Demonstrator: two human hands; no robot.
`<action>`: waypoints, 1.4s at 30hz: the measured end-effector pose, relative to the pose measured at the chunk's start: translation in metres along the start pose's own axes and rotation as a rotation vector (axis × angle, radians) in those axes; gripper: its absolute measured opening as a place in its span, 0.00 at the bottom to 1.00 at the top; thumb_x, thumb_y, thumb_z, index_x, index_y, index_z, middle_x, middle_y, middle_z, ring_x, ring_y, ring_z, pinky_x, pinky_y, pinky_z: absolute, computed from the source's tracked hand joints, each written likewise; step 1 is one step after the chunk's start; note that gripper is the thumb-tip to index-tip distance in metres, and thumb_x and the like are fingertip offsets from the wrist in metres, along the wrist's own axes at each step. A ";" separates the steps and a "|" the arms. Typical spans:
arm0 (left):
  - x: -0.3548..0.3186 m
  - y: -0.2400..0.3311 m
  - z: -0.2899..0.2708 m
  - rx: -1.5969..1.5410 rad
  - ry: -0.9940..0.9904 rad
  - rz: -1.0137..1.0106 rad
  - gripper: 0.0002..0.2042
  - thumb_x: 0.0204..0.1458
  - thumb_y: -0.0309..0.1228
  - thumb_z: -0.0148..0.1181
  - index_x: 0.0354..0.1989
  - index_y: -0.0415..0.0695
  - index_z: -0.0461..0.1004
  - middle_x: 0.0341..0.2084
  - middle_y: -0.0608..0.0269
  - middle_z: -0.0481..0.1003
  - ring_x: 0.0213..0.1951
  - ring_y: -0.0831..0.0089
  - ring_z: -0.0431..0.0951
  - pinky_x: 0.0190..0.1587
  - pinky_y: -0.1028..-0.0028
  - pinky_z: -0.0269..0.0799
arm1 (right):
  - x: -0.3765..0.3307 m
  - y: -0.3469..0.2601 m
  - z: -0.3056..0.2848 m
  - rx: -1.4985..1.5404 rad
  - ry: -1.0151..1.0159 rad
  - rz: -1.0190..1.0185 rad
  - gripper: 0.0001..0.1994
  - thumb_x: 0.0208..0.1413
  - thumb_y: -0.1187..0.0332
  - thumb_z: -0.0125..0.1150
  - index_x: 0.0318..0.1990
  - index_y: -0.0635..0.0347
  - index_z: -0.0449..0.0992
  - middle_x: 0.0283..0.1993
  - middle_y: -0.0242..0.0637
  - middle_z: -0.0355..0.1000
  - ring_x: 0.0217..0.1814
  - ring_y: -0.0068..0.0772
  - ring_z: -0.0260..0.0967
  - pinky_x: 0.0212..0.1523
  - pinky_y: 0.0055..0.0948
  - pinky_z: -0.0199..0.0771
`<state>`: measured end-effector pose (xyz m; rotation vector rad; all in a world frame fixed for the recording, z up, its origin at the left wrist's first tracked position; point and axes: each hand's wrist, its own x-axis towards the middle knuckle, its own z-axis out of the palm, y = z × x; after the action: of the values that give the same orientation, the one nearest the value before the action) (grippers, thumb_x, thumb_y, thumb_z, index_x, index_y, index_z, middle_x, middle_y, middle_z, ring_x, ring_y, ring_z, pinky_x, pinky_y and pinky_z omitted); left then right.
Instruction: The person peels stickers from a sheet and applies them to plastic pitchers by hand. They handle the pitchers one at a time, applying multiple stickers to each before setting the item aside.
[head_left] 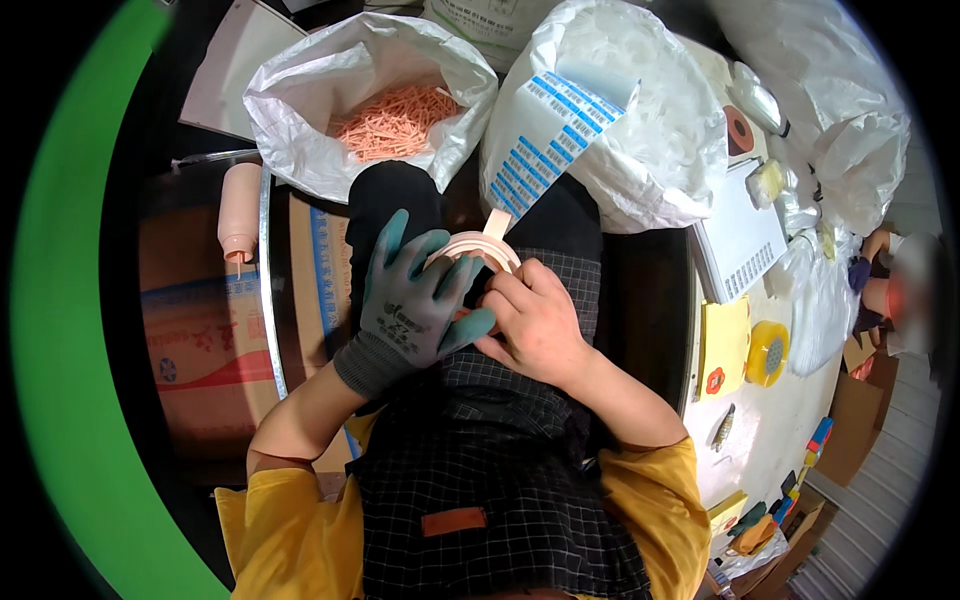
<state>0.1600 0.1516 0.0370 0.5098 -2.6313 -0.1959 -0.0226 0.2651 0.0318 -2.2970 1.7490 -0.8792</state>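
Note:
Above my lap, both hands work on a pale pink round plastic piece [472, 241] with a ringed rim and a short flat tab standing up at its far side. My left hand [410, 305], in a grey knit glove with teal fingertips, grips its left side, fingers curled over the rim. My bare right hand [533, 320] is closed at its right side, fingers bent and pressed against it. The hands hide most of the piece's underside. Just beyond, a sheet of blue-and-white labels [540, 150] hangs down over a white sack.
A white sack [285, 100] of thin pink sticks stands far left of centre; another sack [650, 195] holds translucent pieces. A pink bottle [238, 215] lies at left. On the right table [735, 480] are a notepad [740, 240], yellow tape roll [767, 353] and plastic bags. Another person [885, 290] is far right.

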 end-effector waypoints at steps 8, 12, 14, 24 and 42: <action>0.015 0.017 -0.014 0.167 -0.199 -0.043 0.15 0.56 0.37 0.66 0.45 0.38 0.80 0.39 0.54 0.76 0.58 0.54 0.74 0.71 0.35 0.59 | -0.003 0.002 0.006 -0.001 0.115 -0.064 0.15 0.44 0.62 0.78 0.32 0.59 0.76 0.40 0.39 0.73 0.36 0.43 0.67 0.38 0.36 0.76; 0.032 0.011 0.000 0.185 -0.036 -0.099 0.13 0.53 0.35 0.68 0.41 0.40 0.80 0.38 0.56 0.76 0.54 0.57 0.76 0.65 0.46 0.69 | -0.004 0.000 0.003 -0.042 0.125 -0.060 0.15 0.46 0.60 0.78 0.29 0.58 0.76 0.37 0.38 0.73 0.35 0.40 0.67 0.37 0.33 0.76; 0.048 0.005 0.002 0.124 -0.022 -0.056 0.13 0.51 0.36 0.69 0.39 0.41 0.80 0.38 0.58 0.76 0.52 0.58 0.77 0.59 0.53 0.73 | -0.007 0.001 0.001 -0.059 0.119 -0.042 0.16 0.47 0.59 0.78 0.29 0.58 0.76 0.36 0.37 0.72 0.35 0.40 0.67 0.36 0.33 0.76; 0.058 -0.011 -0.014 -0.002 -0.322 0.227 0.14 0.49 0.42 0.71 0.40 0.49 0.81 0.33 0.65 0.77 0.32 0.66 0.83 0.34 0.65 0.78 | -0.014 0.010 -0.007 0.348 0.265 0.096 0.16 0.49 0.62 0.80 0.37 0.58 0.78 0.38 0.37 0.72 0.37 0.38 0.71 0.40 0.32 0.76; 0.164 -0.047 0.041 -0.206 0.187 0.140 0.15 0.55 0.38 0.69 0.51 0.52 0.82 0.54 0.63 0.76 0.59 0.58 0.73 0.62 0.54 0.67 | 0.093 0.121 0.040 1.198 1.177 0.790 0.10 0.66 0.82 0.61 0.53 0.74 0.81 0.46 0.37 0.83 0.42 0.18 0.78 0.44 0.20 0.75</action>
<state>0.0204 0.0479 0.0563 0.2594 -2.4185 -0.3516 -0.0889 0.1311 -0.0189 -0.2159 1.3350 -2.2989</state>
